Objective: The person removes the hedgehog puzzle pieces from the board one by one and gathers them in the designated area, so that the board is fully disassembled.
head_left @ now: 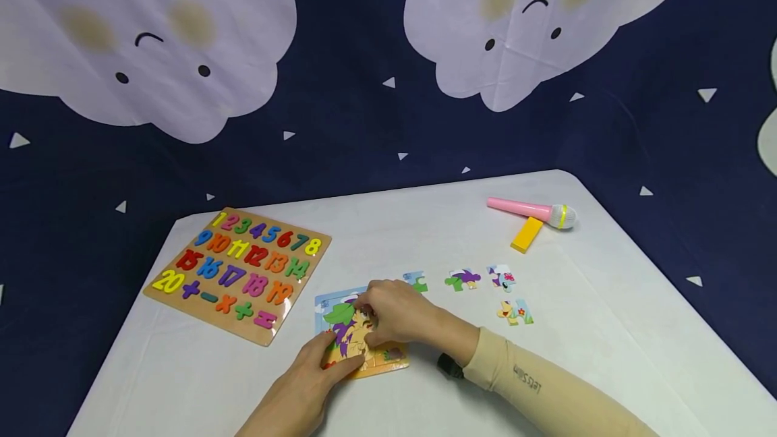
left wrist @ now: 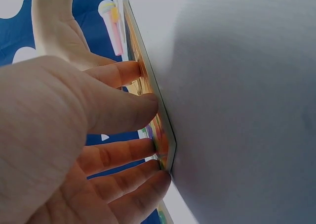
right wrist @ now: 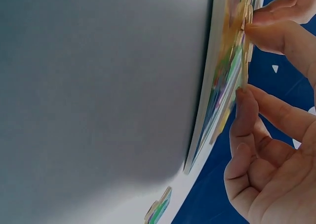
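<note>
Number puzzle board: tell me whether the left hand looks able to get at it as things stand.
Likely yes: the left hand touches the jigsaw puzzle, and nothing visible stands between that hand and the number puzzle board.

The white table (head_left: 413,235) stood before a dark blue backdrop (head_left: 346,93). Large pale clouds (head_left: 160,15), left and right, and small white triangles (head_left: 390,82) marked its surface.

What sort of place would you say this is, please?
Probably a children's play corner, perhaps staged: the cloud-patterned backdrop, colorful number board and picture jigsaw all suggest it.
</note>
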Demonstrator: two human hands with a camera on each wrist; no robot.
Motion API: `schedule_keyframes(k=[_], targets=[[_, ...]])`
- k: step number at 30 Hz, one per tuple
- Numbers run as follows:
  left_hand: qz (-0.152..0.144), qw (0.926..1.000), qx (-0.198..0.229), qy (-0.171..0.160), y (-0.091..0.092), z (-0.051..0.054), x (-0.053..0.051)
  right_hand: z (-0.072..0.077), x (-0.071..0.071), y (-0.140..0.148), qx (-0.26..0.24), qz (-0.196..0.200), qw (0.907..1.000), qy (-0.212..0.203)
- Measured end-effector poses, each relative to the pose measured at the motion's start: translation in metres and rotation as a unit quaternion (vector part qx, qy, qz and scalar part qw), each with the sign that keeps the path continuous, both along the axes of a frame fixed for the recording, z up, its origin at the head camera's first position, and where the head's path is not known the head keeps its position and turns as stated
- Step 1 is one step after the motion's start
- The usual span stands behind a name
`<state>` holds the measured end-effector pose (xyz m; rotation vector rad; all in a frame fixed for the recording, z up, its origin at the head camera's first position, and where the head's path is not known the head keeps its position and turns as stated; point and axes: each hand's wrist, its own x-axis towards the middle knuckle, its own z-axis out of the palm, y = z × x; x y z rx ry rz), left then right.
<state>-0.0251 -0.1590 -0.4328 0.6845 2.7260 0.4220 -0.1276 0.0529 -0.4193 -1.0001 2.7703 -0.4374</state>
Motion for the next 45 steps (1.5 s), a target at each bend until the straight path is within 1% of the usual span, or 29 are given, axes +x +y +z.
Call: schedule_keyframes(k=[5, 8, 14, 17, 19, 24, 32, 38, 45], targets=[[0.001, 1.0, 0.0, 0.002, 0.0, 0.0, 0.0, 0.0, -0.001, 0.004, -0.003, -0.009, 0.9999, -0.006], [0.001, 1.0, 0.0, 0.003, 0.0, 0.0, 0.0, 0.001, -0.001, 0.009, -0.007, -0.007, 0.9999, -0.005], [-0.001, 0.9999, -0.002, 0.012, 0.001, 0.0, 0.0, 0.002, -0.002, 0.022, -0.021, 0.0, 0.9998, 0.005], [0.0, 0.9998, -0.004, 0.018, 0.001, -0.001, 0.001, 0.004, -0.002, 0.03, -0.032, -0.004, 0.9995, 0.0], [0.003, 0.9999, -0.006, 0.015, 0.002, -0.001, 0.001, 0.004, -0.002, 0.035, -0.037, -0.008, 0.9993, 0.0], [0.018, 0.9997, -0.014, -0.004, 0.004, 0.0, 0.0, 0.006, -0.002, 0.052, -0.049, -0.015, 0.9987, -0.002], [0.032, 0.9992, -0.012, -0.019, 0.004, -0.001, -0.001, 0.013, 0.001, 0.082, -0.064, -0.031, 0.9974, -0.011], [0.029, 0.9995, -0.009, -0.007, 0.004, -0.001, 0.001, 0.018, 0.005, 0.103, -0.059, -0.048, 0.9971, -0.01], [0.023, 0.9997, -0.005, 0.003, 0.003, -0.001, 0.002, 0.016, 0.006, 0.131, -0.067, -0.061, 0.9956, -0.025]])
